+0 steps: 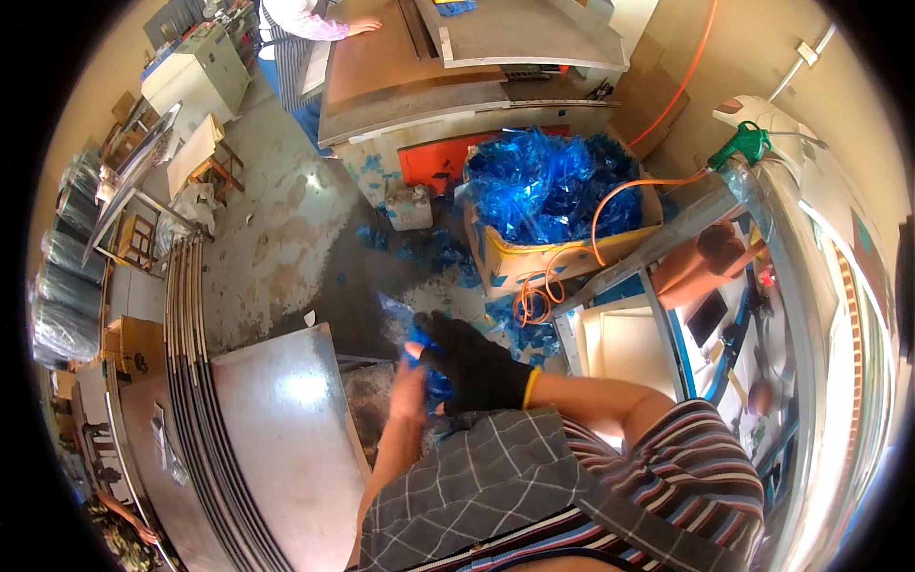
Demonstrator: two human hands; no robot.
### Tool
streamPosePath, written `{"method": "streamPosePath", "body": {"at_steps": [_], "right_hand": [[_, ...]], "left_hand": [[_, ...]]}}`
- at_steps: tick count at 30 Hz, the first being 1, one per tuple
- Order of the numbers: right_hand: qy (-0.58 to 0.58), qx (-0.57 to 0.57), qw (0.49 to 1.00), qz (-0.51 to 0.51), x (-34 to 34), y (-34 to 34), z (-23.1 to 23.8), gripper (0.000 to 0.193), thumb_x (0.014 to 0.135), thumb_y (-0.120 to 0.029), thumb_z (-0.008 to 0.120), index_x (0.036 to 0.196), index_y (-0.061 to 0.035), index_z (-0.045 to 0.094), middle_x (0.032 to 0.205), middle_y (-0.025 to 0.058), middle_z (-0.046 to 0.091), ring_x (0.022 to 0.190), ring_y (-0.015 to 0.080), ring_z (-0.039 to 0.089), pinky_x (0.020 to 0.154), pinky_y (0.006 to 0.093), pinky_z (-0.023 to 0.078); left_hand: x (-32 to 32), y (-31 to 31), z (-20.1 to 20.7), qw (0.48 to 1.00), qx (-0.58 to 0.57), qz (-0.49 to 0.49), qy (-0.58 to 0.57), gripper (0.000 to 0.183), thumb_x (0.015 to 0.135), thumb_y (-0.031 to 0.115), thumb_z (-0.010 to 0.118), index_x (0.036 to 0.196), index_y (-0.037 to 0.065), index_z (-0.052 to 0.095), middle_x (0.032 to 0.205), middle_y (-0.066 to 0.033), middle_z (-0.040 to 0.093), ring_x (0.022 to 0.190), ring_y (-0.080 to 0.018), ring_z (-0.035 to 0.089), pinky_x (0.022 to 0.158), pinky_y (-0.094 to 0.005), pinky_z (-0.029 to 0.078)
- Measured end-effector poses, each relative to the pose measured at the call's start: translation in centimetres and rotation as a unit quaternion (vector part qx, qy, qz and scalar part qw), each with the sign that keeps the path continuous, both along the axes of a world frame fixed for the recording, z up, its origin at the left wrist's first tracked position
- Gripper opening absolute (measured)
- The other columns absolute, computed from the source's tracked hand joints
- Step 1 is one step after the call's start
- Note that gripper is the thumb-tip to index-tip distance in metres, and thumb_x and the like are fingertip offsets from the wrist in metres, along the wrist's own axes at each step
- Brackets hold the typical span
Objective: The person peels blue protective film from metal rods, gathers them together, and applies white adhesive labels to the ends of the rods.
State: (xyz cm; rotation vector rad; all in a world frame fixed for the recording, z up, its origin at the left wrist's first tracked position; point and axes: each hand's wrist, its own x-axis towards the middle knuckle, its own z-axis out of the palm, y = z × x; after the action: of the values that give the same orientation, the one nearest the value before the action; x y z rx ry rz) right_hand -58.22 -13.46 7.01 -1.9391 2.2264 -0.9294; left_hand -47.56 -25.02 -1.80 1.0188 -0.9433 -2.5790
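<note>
The bare left hand (408, 393) and black-gloved right hand (474, 370) meet, fingers clenched on blue film (437, 386) between them. Ahead, a box (502, 264) holds heaped blue plastic (543, 186).

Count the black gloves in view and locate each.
1: the black glove, worn on the right hand. The left hand looks bare. Others may be hidden.

A black fabric glove (488, 374) (yellow-cuffed) covers the right hand (472, 367); a grey white-checked apron (467, 481) overlies a multicoloured striped shirt (705, 448).
</note>
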Motion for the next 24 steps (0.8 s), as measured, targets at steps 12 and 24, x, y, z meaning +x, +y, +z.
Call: {"method": "streamPosePath", "body": {"at_steps": [12, 24], "right_hand": [[0.059, -0.086, 0.947, -0.305, -19.8, -3.0, -9.8, 0.08, 0.081, -0.057, 0.058, 0.133, 0.0016, 0.041, 0.134, 0.0278, 0.042, 0.124, 0.0395, 0.043, 0.104, 0.0475, 0.033], [-0.639, 0.009, 0.762, 0.11, 12.0, -10.1, -8.8, 0.042, 0.094, -0.026, 0.051, 0.13, -0.0063, 0.041, 0.124, 0.0056, 0.051, 0.12, 0.0177, 0.047, 0.105, 0.0326, 0.036]], "left_hand": [[6.7, 0.3, 6.7, 0.977, -0.203, -0.059, 0.004, 0.053, 0.096, 0.021, 0.052, 0.143, 0.003, 0.034, 0.141, -0.016, 0.043, 0.131, -0.0245, 0.041, 0.107, -0.0365, 0.032], [8.0, -5.4, 0.4, 0.933, 0.033, 0.355, 0.054, 0.041, 0.1, 0.041, 0.036, 0.096, 0.004, 0.053, 0.085, -0.0119, 0.06, 0.079, -0.0251, 0.06, 0.074, -0.0363, 0.052]]}}
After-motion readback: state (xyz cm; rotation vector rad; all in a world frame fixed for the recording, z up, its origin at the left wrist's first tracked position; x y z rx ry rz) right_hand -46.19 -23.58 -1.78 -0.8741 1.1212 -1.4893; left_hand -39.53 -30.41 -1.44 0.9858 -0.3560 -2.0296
